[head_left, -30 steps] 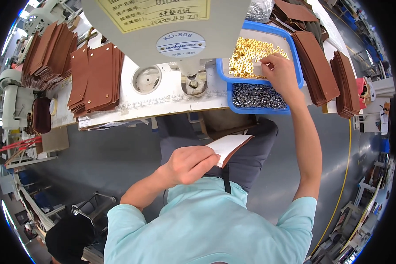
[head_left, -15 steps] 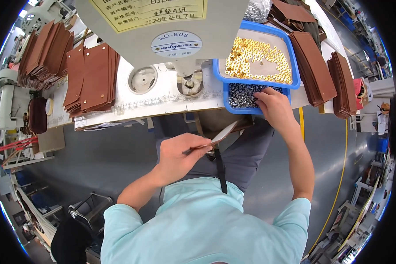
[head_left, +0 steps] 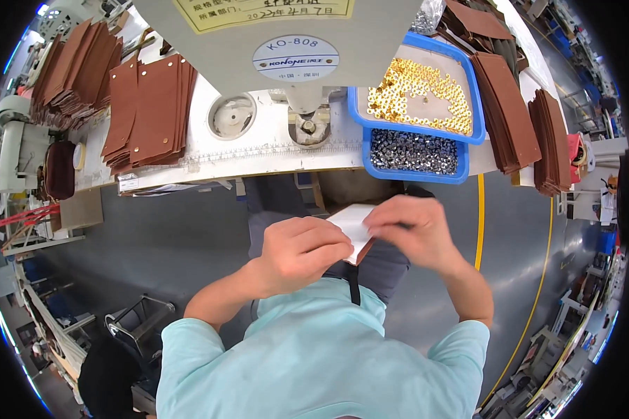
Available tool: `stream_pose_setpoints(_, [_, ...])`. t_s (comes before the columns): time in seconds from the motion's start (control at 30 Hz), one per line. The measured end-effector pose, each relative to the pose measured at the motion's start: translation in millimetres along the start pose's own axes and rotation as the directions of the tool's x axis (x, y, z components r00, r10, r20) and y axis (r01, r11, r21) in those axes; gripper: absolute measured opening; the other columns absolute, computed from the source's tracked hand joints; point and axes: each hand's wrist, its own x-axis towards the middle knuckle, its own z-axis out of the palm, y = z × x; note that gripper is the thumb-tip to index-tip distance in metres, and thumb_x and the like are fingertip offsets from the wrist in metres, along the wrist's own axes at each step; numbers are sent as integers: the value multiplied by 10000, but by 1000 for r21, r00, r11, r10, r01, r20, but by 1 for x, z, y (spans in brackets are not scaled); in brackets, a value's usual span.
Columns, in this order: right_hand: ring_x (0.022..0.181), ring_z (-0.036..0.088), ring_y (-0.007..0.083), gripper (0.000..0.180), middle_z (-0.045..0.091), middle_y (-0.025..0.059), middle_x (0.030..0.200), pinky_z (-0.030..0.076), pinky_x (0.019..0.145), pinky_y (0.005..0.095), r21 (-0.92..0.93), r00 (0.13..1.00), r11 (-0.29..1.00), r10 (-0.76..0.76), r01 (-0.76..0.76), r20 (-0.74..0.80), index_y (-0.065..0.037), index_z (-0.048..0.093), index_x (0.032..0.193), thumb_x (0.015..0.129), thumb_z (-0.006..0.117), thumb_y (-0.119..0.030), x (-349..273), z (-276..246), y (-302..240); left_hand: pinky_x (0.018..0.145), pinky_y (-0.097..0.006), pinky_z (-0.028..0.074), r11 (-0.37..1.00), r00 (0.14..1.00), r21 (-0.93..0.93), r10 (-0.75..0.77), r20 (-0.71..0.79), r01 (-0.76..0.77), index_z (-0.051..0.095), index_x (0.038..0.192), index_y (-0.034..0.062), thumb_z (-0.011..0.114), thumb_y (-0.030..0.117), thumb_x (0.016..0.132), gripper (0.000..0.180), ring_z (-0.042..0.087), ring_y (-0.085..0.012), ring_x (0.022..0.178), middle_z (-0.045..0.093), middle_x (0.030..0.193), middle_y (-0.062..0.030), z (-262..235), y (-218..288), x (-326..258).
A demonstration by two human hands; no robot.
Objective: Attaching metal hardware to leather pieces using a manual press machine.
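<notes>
Both hands at lap, below bench edge. Left hand (head_left: 304,250) clamps flat piece (head_left: 353,222); right hand (head_left: 410,230) pinches its far edge, small part between fingers hidden. Best: keep piece level, seat part squarely. Blue trays (head_left: 362,116) near above.

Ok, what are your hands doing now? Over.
Left hand and right hand both grip flat white-faced piece over lap. Blue trays of studs ahead. Nothing blocking.

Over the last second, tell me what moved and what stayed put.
The right hand left the blue trays of gold and silver parts and came back to the lap, meeting the left hand on the flat white-faced piece, which both now hold. The brown leather stacks and the machine stayed put.
</notes>
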Motion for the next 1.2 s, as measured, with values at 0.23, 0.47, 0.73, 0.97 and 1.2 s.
stream_pose_setpoints(0.23, [858, 745, 233, 159, 766, 121, 951, 591, 774, 319, 118, 992, 992, 25, -39, 126, 3, 773, 984, 838, 728, 49, -7, 9, -8, 549, -289, 543, 999, 999, -10, 45, -14, -45, 717, 874, 68, 835, -10, 619, 292, 678, -197, 649, 715, 810, -44, 6, 1, -1])
stream_pose_setpoints(0.47, [833, 752, 249, 220, 775, 120, 941, 604, 753, 323, -43, 992, 997, -54, 59, 115, -25, 779, 1013, 825, 701, 62, -7, 14, -13, 536, -291, 538, 1000, 1000, 13, 17, -21, -16, 712, 843, 68, 823, 33, 659, 217, 669, -186, 640, 712, 793, -26, 6, 3, -4])
stream_pose_setpoints(0.73, [855, 754, 253, 163, 777, 105, 942, 606, 723, 333, -191, 973, 957, -199, 218, 114, -31, 775, 962, 799, 759, -30, -11, 15, -11, 565, -313, 547, 984, 984, -50, -169, 50, 172, 730, 849, 90, 848, 28, 641, 247, 681, -200, 682, 730, 828, -26, 3, 7, -10])
stream_pose_setpoints(0.97, [848, 750, 246, 236, 775, 95, 978, 603, 710, 333, -114, 966, 960, -250, 256, 65, -45, 777, 936, 748, 883, -141, -16, 15, 3, 619, -325, 565, 923, 941, -192, -314, 123, 333, 752, 850, 60, 802, -37, 673, 208, 700, -229, 748, 741, 846, -66, 5, 14, -6])
stream_pose_setpoints(1.2, [815, 742, 232, 225, 763, 97, 912, 592, 684, 325, 12, 973, 973, -231, 230, 29, -31, 766, 939, 763, 886, -101, -17, 25, 24, 683, -338, 568, 901, 890, -93, -396, 225, 425, 768, 927, 22, 790, -29, 754, 182, 714, -258, 773, 744, 858, -107, 1, 21, -4])
